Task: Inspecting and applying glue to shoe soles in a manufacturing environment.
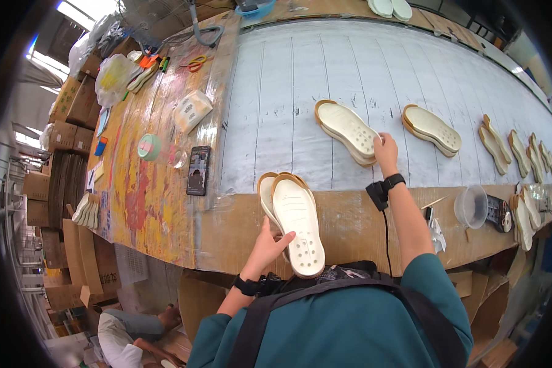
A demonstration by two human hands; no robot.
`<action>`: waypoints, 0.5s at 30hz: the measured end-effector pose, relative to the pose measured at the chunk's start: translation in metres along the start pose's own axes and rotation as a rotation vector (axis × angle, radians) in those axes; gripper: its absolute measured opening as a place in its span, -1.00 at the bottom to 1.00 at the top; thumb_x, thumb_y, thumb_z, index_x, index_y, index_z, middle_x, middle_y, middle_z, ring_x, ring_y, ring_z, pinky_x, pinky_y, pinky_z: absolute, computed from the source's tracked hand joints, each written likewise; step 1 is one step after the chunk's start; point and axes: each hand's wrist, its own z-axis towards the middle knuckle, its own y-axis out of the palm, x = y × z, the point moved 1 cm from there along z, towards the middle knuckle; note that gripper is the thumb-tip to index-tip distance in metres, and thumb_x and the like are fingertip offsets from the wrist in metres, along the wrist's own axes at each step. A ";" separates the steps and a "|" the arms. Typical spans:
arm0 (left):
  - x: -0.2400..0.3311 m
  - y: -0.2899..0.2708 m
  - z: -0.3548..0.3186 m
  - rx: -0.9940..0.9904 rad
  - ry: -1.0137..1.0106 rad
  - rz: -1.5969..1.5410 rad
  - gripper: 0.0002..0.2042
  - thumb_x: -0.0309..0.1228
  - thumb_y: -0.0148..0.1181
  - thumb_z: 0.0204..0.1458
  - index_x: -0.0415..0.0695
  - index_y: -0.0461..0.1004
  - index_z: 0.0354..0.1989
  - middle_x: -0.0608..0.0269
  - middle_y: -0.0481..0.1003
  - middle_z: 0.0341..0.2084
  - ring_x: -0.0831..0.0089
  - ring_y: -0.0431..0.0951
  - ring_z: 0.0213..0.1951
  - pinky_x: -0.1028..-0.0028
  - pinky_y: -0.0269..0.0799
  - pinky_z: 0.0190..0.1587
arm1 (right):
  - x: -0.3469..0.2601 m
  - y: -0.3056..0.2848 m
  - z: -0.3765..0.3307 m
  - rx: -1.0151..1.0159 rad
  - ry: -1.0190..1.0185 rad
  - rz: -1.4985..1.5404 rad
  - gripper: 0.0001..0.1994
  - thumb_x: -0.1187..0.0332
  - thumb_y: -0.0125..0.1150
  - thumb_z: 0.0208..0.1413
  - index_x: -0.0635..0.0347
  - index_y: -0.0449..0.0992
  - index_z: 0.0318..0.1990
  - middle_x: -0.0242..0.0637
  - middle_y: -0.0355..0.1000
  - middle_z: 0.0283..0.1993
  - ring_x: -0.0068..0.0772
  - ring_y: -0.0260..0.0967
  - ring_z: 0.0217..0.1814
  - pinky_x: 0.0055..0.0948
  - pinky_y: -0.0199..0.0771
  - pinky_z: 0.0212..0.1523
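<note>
A pair of cream shoe soles with tan heel rims [295,211] is in my left hand [265,250], the thumb over the upper one. Holes dot the sole's end nearest my body. Farther out, my right hand [386,153] is closed on the near end of another stacked pair of cream soles [345,126], which rests on the pale lined belt [276,122]. Its fingertips are partly hidden behind the hand. To the right lies a similar pair of soles [432,130], untouched.
More soles [495,144] line the belt's right part. On the wooden ledge stand a clear plastic tub [471,207] and more soles [522,222]. A phone [198,170], a green-lidded jar [148,147] and scissors [196,64] lie left. Another person [126,331] is low at left.
</note>
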 end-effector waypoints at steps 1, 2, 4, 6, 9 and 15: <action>0.008 0.000 -0.003 -0.016 -0.067 0.152 -0.27 -0.39 0.13 -0.09 -0.32 -0.20 0.16 -0.07 0.37 -0.20 0.32 0.43 -0.15 0.44 0.36 -0.18 | 0.015 0.008 -0.001 -0.032 -0.025 -0.002 -0.64 0.25 0.05 -0.15 0.25 0.38 -0.18 0.01 0.36 -0.18 -0.09 0.31 -0.13 -0.29 0.29 -0.14; 0.013 -0.001 -0.004 -0.017 -0.060 0.153 -0.27 -0.39 0.13 -0.09 -0.32 -0.20 0.16 -0.07 0.37 -0.20 0.32 0.43 -0.15 0.44 0.36 -0.18 | 0.030 0.012 -0.002 -0.025 -0.029 0.000 -0.64 0.25 0.05 -0.15 0.25 0.38 -0.18 0.01 0.36 -0.18 -0.09 0.31 -0.13 -0.29 0.29 -0.14; 0.018 -0.012 -0.008 0.030 0.008 0.538 -0.35 -0.31 0.14 -0.10 -0.32 0.00 0.12 0.01 0.43 -0.28 0.31 0.46 -0.23 0.44 0.36 -0.22 | 0.015 0.020 -0.021 0.055 -0.035 0.174 -0.54 0.26 0.11 -0.19 0.24 0.30 -0.06 0.00 0.36 -0.19 -0.08 0.30 -0.10 -0.31 0.28 -0.12; 0.013 -0.020 -0.010 0.092 0.102 0.492 -0.40 -0.31 0.15 -0.11 -0.31 0.07 0.09 0.04 0.42 -0.26 0.30 0.45 -0.23 0.42 0.35 -0.21 | 0.006 0.022 -0.027 0.000 0.008 0.220 -0.46 0.26 0.14 -0.21 0.24 0.23 0.01 -0.02 0.36 -0.20 -0.11 0.30 -0.08 -0.34 0.28 -0.11; 0.001 -0.027 -0.002 0.153 0.291 0.404 -0.46 -0.32 0.16 -0.12 -0.28 0.17 0.04 0.08 0.38 -0.19 0.32 0.41 -0.18 0.42 0.33 -0.18 | 0.002 0.031 -0.034 -0.063 -0.042 0.308 -0.46 0.29 0.13 -0.18 0.21 0.19 0.03 -0.09 0.32 -0.11 -0.19 0.29 -0.06 -0.39 0.28 -0.12; 0.028 -0.012 -0.009 0.104 0.414 0.240 -0.49 -0.34 0.15 -0.10 -0.25 0.18 0.04 0.10 0.27 -0.06 0.41 0.29 -0.05 0.47 0.30 -0.14 | -0.050 0.006 -0.069 -0.693 0.812 1.306 -0.63 0.40 -0.01 -0.08 0.16 0.22 -0.04 -0.25 0.26 -0.07 -0.26 0.19 -0.07 -0.23 0.21 -0.24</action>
